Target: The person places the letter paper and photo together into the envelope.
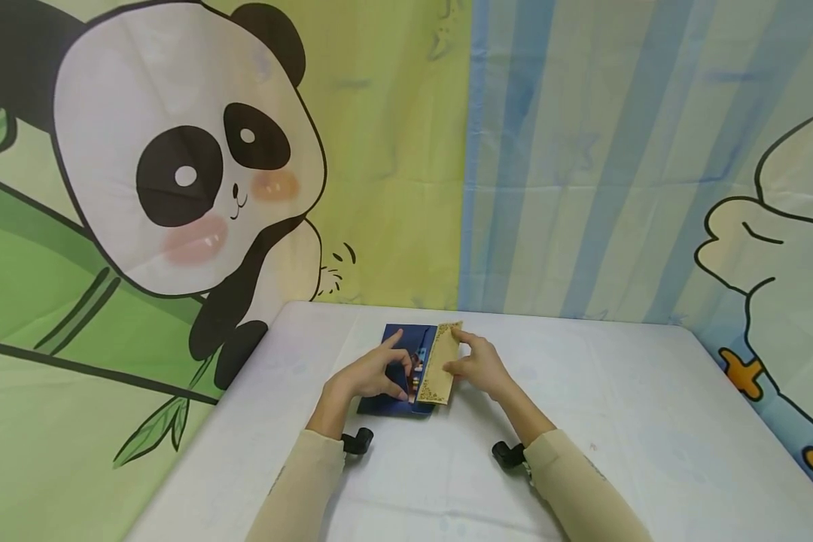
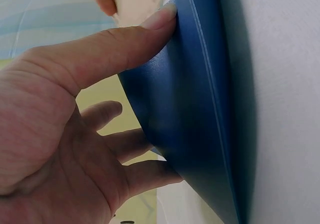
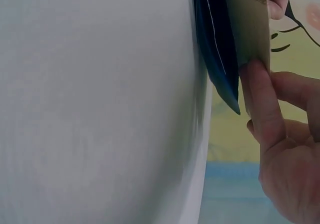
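A dark blue envelope-like folder point(image 1: 400, 408) lies at the far middle of the table, a strip of colourful print point(image 1: 418, 361) showing along its opening. Over its right side stands a gold card point(image 1: 437, 369) with ornate brown corners, tilted. My left hand point(image 1: 376, 370) holds the folder: in the left wrist view the thumb point(image 2: 125, 46) lies along its blue face while other fingers reach its edge. With thumb and fingers, my right hand point(image 1: 481, 365) pinches the card's right edge; the right wrist view shows fingers point(image 3: 265, 99) flat against the card.
A white cloth covers the table point(image 1: 583, 421). Behind it hangs a curtain point(image 1: 393, 150) printed with a panda and stripes. Black wrist mounts point(image 1: 357, 441) sit below both hands.
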The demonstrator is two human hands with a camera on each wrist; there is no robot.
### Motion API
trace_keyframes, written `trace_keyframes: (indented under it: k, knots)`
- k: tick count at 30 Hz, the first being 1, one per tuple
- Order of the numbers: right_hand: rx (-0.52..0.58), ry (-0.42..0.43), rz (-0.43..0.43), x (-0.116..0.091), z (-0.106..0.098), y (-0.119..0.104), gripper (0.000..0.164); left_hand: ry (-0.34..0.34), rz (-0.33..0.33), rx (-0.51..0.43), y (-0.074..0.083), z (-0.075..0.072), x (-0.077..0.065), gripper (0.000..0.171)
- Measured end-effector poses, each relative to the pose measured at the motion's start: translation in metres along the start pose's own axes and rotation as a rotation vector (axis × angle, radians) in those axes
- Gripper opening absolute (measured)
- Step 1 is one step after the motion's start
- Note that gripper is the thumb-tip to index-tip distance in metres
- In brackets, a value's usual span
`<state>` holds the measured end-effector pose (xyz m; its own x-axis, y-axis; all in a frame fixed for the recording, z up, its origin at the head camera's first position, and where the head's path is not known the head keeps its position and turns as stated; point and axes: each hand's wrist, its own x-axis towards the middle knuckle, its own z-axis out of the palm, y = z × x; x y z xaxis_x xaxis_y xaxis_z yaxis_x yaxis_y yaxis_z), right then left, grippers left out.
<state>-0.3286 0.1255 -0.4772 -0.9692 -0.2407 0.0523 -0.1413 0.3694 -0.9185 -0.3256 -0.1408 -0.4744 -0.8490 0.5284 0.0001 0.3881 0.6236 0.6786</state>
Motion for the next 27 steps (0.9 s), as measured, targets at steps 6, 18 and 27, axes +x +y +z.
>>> trace_keyframes:
  k: [6,18,27]
  knots:
    - [-0.053,0.032,0.000,0.005,0.011,-0.004,0.084,-0.001,-0.004,0.009,0.001,-0.001,0.001,0.037]
    - [-0.067,-0.027,-0.012,0.008,0.025,-0.004,0.084,-0.017,0.006,0.016,0.000,-0.004,0.000,0.037]
    - [-0.085,-0.019,-0.002,0.006,0.027,-0.005,0.084,-0.017,-0.008,0.004,0.000,-0.003,0.000,0.037]
